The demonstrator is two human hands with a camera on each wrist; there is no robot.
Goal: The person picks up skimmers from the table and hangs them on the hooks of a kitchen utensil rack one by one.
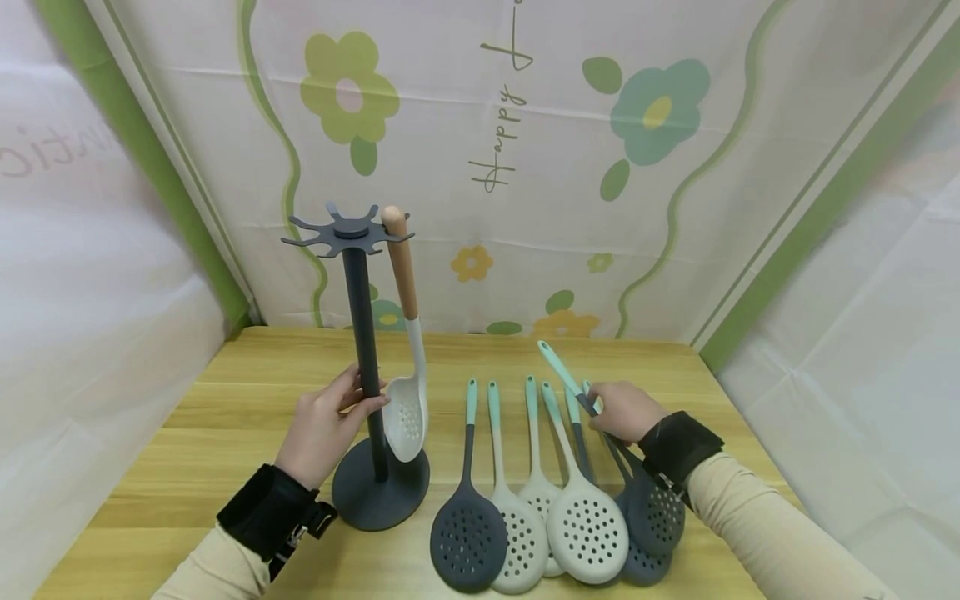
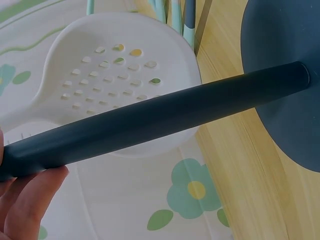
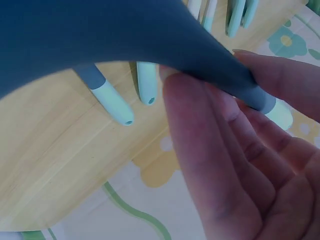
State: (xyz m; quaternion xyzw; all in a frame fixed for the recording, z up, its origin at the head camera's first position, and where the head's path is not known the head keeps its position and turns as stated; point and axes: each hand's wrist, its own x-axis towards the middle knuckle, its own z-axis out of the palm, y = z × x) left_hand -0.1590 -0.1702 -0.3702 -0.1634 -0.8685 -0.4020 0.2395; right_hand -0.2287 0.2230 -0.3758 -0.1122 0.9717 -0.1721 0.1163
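Note:
My left hand [image 1: 318, 433] grips the dark post of a utensil stand [image 1: 363, 333] about halfway up. From one of the stand's top hooks hangs a white perforated spoon [image 1: 406, 412] with a wooden handle, its bowl right beside my left fingertips. The left wrist view shows thumb and fingers [image 2: 31, 202] around the post. With my right hand [image 1: 628, 411] I pinch a dark grey skimmer [image 3: 215, 57] by its neck, just below the mint handle. Its handle end is raised, and its perforated head [image 1: 662, 515] overlaps another dark skimmer [image 1: 647, 568] in the head view.
Several skimmers lie on the wooden table [image 1: 187, 442]: a dark one [image 1: 468, 533] on the left, a white one [image 1: 525, 546] next to it, and another white one [image 1: 587, 533] on top of others. A printed cloth [image 1: 555, 233] hangs behind the table.

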